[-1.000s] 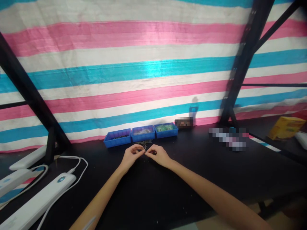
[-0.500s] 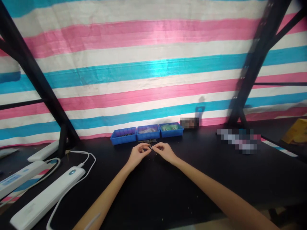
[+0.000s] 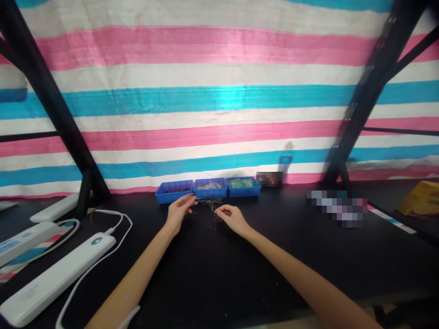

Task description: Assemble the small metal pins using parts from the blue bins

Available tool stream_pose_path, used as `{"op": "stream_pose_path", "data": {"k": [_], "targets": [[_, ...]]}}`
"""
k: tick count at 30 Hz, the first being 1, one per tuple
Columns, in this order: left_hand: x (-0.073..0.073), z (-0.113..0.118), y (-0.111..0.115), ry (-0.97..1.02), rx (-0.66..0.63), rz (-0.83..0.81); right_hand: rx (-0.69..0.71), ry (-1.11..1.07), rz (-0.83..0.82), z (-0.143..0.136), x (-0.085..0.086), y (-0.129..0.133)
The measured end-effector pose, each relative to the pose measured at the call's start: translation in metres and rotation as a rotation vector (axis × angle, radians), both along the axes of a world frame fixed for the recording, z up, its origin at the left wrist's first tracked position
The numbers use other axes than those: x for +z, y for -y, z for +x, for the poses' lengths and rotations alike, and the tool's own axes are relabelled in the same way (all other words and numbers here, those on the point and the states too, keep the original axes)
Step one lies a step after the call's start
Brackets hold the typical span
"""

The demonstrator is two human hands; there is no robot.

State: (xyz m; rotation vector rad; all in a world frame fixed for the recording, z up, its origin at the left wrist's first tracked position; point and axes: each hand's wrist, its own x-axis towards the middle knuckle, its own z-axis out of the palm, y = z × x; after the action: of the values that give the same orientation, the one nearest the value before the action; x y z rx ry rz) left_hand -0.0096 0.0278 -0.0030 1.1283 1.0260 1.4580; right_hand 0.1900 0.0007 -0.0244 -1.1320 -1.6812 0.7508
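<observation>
Three blue bins stand in a row at the back of the black table: the left bin (image 3: 174,195) holds dark thin pieces, the middle bin (image 3: 210,192) clear or whitish ones, the right bin (image 3: 243,191) green ones. Just in front lies a loose pile of thin sticks (image 3: 211,202). My left hand (image 3: 179,212) is raised in front of the left bin, fingers apart, nothing visible in it. At the near right side of the pile, my right hand (image 3: 233,219) has thumb and fingertips pinched together; what they hold is too small to name.
White power strips (image 3: 61,276) with cables lie on the left. A pixelated item (image 3: 338,208) and a yellow object (image 3: 421,198) are on the right. Black frame posts (image 3: 60,109) rise before a striped sheet (image 3: 219,98). Small bits dot the table (image 3: 206,274).
My left hand has moved left, away from my right hand, and its fingers have opened. My right hand remains pinched near the sticks. The view has shifted slightly.
</observation>
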Motion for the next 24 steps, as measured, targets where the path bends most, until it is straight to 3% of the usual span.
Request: {"op": "stream_pose_path", "data": {"k": [6,12,19,24], "targets": [[0.006,-0.034,-0.016,0.428,0.162,-0.066,-0.007,0.037,-0.001,0.0,0.002,0.002],[0.023,-0.052,-0.015,0.653,0.23,-0.163,0.007,0.026,-0.016,0.0,-0.001,0.0],[0.025,-0.056,-0.014,0.659,0.325,-0.044,0.027,0.002,-0.021,-0.001,-0.001,0.001],[0.025,-0.047,-0.014,0.364,0.423,0.196,0.03,0.011,-0.031,-0.002,-0.001,0.001]]}}
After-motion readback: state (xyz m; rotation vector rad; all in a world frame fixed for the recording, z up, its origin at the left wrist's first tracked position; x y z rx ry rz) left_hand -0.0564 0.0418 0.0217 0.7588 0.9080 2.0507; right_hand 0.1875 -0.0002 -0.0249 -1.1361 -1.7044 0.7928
